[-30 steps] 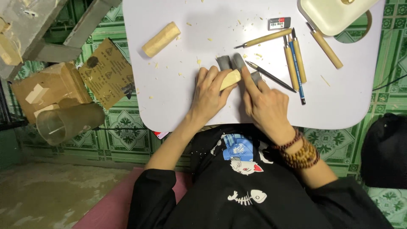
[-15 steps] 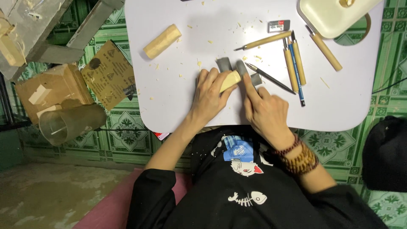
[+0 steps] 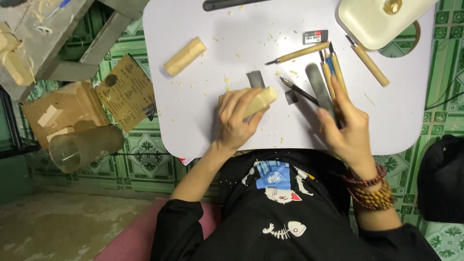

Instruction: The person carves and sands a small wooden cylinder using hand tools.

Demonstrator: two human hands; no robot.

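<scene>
- While clamped under the left hand [image 3: 238,120], lies pale and stubby at the middle of the white table [image 3: 203,125]: short wood block [image 3: 263,98], one end poking out past the fingertips.
- Left fingers curled tight over that block, palm pressing down, probably to stop it rolling on the smooth top.
- Right hand [image 3: 347,129] off to the side, well apart from the block, fingers half curled on a flat grey file [image 3: 318,84], thumb beneath; looks like a light pinch rather than a full fist.
- Beaded bracelets [image 3: 371,192] stacked on the right wrist.
- Laid in a loose fan within easy reach of the right hand: wooden-handled carving tools [image 3: 298,52], blue pen [image 3: 330,65], dark pencil [image 3: 299,91].
- Small grey strip [image 3: 255,79] just beyond the block; spare wood cylinder [image 3: 184,56] parked further out.
- Scattered all over the top: wood chips [image 3: 226,82].
- Compared with half a second back: right hand no longer on the block beside the left, now swung out to the tool row; left grip unchanged in kind, block turned slightly outward.
</scene>
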